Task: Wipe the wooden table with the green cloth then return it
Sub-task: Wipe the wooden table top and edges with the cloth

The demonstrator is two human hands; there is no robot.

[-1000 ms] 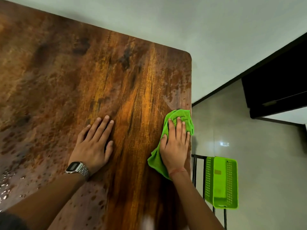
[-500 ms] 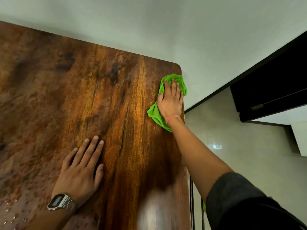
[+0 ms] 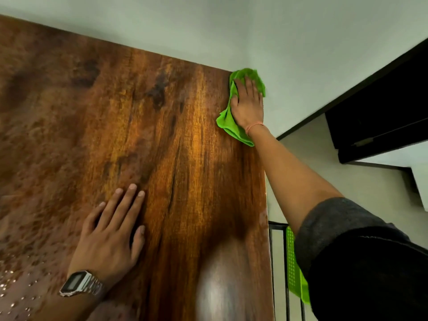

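Note:
The wooden table [image 3: 180, 172] fills the left and middle of the head view, its top dark brown with streaks. The green cloth [image 3: 234, 128] lies bunched at the table's far right corner, against the wall. My right hand [image 3: 248, 105] presses flat on the cloth, arm stretched out, fingers pointing away from me. My left hand [image 3: 111, 237] rests flat on the tabletop nearer to me, fingers spread, holding nothing. A metal watch [image 3: 80, 283] is on its wrist.
Water droplets [image 3: 14, 288] dot the table's near left area. A green perforated basket [image 3: 295, 272] sits on a black metal rack [image 3: 275, 262] just off the table's right edge, partly hidden by my sleeve. A pale wall runs behind; dark furniture [image 3: 379, 121] stands at right.
My right hand has slid the cloth away from me along the right edge, from mid-table up to the far corner. My left hand has stayed flat on the table.

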